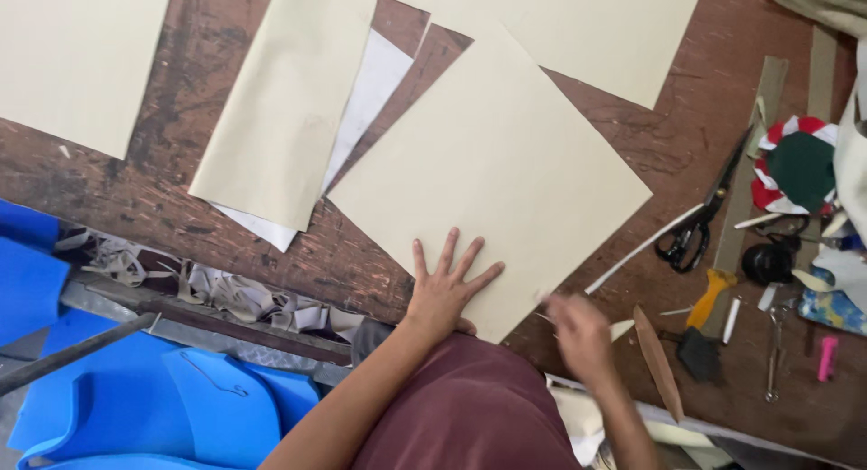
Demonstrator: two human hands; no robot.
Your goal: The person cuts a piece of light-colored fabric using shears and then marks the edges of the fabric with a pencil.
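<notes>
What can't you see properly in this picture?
- Right hand, head view: blurred by motion, so whether it holds anything is unclear.
- Sheet under the left hand: its near corner is hidden by the hand and the maroon shirt.
- White sheet: mostly covered by a cream sheet.
- Cream sheets at the top: cut off by the edge.
- Small tools right of the scissors: too small to identify.

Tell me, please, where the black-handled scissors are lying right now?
In the head view, the scissors lie on the wooden table, right of the cream sheet and beyond the right hand.
</notes>
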